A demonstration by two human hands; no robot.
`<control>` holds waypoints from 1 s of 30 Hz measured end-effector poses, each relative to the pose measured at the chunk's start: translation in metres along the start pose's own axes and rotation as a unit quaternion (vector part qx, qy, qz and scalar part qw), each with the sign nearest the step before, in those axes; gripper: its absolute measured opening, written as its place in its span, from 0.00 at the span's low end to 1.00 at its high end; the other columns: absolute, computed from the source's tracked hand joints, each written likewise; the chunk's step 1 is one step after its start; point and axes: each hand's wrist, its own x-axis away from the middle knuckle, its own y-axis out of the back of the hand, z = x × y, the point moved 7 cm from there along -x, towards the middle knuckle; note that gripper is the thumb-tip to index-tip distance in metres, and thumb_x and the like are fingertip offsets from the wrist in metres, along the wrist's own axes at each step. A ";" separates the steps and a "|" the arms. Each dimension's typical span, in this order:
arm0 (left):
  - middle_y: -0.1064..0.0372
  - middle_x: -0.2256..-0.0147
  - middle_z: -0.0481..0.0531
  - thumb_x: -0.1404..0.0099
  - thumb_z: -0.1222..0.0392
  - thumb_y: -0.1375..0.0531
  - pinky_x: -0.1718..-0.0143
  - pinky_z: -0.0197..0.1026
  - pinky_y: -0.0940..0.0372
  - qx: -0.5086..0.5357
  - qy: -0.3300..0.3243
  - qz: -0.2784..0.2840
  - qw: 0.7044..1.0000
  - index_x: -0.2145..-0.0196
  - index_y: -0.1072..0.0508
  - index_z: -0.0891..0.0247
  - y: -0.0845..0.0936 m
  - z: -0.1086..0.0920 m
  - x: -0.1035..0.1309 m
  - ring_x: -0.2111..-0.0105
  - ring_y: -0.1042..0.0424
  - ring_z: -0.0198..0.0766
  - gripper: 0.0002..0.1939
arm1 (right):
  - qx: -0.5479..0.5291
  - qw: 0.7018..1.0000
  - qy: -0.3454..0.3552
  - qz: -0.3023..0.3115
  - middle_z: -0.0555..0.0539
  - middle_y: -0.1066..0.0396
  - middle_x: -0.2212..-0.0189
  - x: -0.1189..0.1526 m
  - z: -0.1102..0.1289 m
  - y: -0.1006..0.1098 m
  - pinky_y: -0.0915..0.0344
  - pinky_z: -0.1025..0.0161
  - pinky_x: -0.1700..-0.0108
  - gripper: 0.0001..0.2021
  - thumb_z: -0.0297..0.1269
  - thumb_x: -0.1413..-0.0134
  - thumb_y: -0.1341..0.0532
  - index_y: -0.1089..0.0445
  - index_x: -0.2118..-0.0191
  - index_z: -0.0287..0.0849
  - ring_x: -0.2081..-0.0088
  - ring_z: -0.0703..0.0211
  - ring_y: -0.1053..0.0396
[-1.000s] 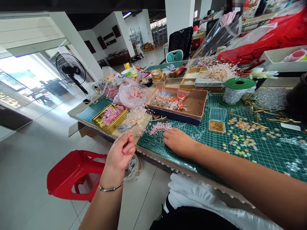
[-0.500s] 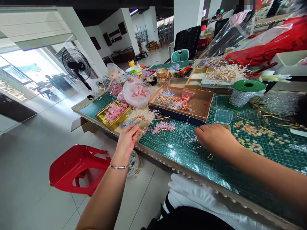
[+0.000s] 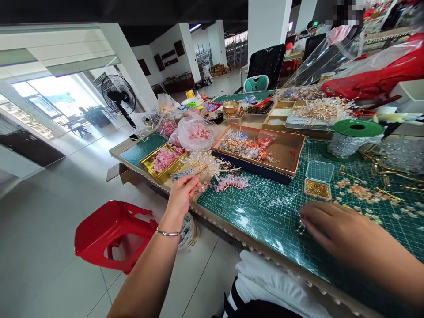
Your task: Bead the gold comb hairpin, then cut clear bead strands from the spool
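Head view. Green cutting mat (image 3: 265, 212) covers a long table that runs from near right to far left; grid lines visible, glare patches near the front edge.

Left hand (image 3: 181, 194) held at the table's near edge, fingertips pinched on a thin wire piece (image 3: 199, 187) (too small to tell more). A bracelet (image 3: 168, 232) sits on that wrist. Just right of the pinch, a pink beaded comb (image 3: 230, 182) lies flat on the mat, apart from the hand.

Right hand (image 3: 334, 227) rests palm down on the mat at near right, fingers loosely curled, tips touching small clear beads (image 3: 300, 228); whether anything is gripped, cannot tell. Just beyond it: a small clear box of gold beads (image 3: 317, 188), and loose pastel flowers (image 3: 361, 192) scattered to the right.

Mid table: brown tray (image 3: 288, 152) with mixed beaded pins; gold tin (image 3: 155, 165) of pink flowers at left; plastic bag (image 3: 194, 132) behind it. Green spool (image 3: 356, 130) of silver trim at far right.

Room: pale tiled floor, red stool (image 3: 109, 234) near left beside the table, standing fan (image 3: 119, 95) by a bright window, white pillars, more worktables far back.
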 end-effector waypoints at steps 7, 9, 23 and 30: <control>0.30 0.76 0.50 0.46 0.59 0.34 0.85 0.27 0.56 0.035 -0.018 -0.027 0.999 0.69 0.26 0.69 0.013 -0.013 -0.007 0.85 0.48 0.20 0.10 | 0.007 0.999 0.042 -0.014 0.50 0.28 0.56 0.046 0.024 -0.016 0.32 0.62 0.57 0.12 0.40 0.41 0.47 0.31 0.54 0.49 0.58 0.58 0.29; 0.31 0.76 0.49 0.47 0.60 0.33 0.85 0.27 0.56 0.056 -0.024 -0.041 0.997 0.69 0.27 0.68 0.023 -0.021 -0.010 0.86 0.48 0.20 0.10 | 0.001 0.998 0.063 -0.013 0.52 0.29 0.54 0.060 0.027 -0.027 0.31 0.65 0.57 0.14 0.43 0.42 0.45 0.32 0.52 0.51 0.56 0.60 0.29; 0.32 0.76 0.49 0.50 0.60 0.32 0.87 0.27 0.57 0.101 0.034 -0.035 0.994 0.72 0.27 0.69 0.030 -0.011 -0.015 0.87 0.50 0.19 0.11 | 0.017 0.998 0.043 -0.038 0.46 0.33 0.50 0.087 0.028 -0.050 0.35 0.57 0.51 0.20 0.48 0.49 0.40 0.31 0.51 0.46 0.53 0.54 0.33; 0.32 0.76 0.47 0.50 0.57 0.32 0.86 0.28 0.58 0.080 0.007 -0.047 0.996 0.71 0.28 0.67 0.026 -0.024 -0.020 0.86 0.50 0.20 0.13 | 0.016 1.000 0.024 -0.003 0.45 0.32 0.49 0.095 0.024 -0.064 0.35 0.51 0.51 0.21 0.45 0.46 0.41 0.34 0.47 0.47 0.52 0.50 0.32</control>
